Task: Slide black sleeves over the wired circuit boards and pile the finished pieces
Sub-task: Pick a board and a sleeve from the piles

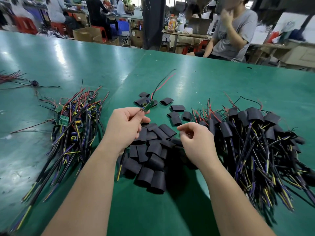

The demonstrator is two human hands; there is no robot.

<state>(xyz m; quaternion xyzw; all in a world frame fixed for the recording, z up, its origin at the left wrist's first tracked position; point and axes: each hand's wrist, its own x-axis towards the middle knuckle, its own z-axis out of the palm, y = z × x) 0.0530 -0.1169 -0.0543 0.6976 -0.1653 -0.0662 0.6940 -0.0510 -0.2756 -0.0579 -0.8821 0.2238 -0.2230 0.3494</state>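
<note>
Currently the left hand pinches one circuit board by its near end, centre frame, above the sleeves. Right hand hovers empty, fingers loosely curled. Board judged light, stiff, fragile: grip edges. Sleeves judged soft.

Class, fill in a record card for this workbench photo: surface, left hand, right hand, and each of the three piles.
Surface: shiny green table
Left hand: pinches a small green circuit board with red and black wires, no sleeve on it
Right hand: fingers loosely curled, holding nothing, above the middle pile
Left pile: bare wired circuit boards
Middle pile: loose black tube sleeves
Right pile: sleeved finished pieces
</note>
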